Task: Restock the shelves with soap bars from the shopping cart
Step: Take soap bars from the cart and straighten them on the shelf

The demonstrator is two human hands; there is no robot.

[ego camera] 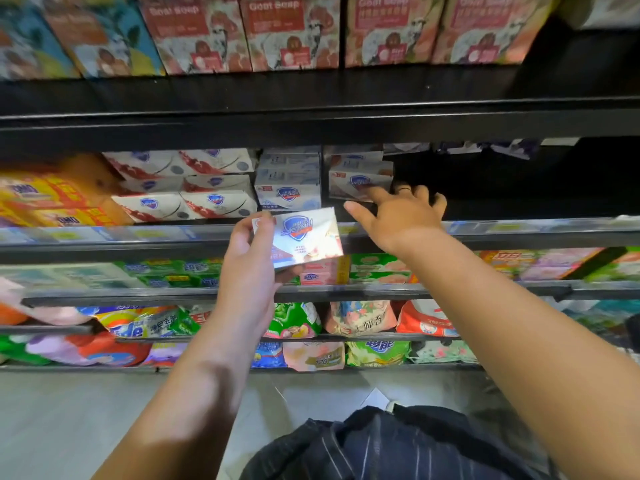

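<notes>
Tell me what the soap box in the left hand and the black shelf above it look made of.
Soap box: printed cardboard, probably, glossy; flat faces, sharp folded edges and a bright glare across the front. Black shelf: likely painted metal, matt to satin; a thin straight lip with a faint highlight line.

Reads "Goat Soap", white on red, on top-shelf boxes (292, 32). Shows "Safeguard" w/ blue shield on soap box (304, 237) held in left hand (249, 271), same on stacked shelf boxes (287, 194). Says "Tide" on lower bag (133, 329), "OMO" on yellow packs (65, 220), "120" on pink pack (313, 356). Rest too blurred.
</notes>
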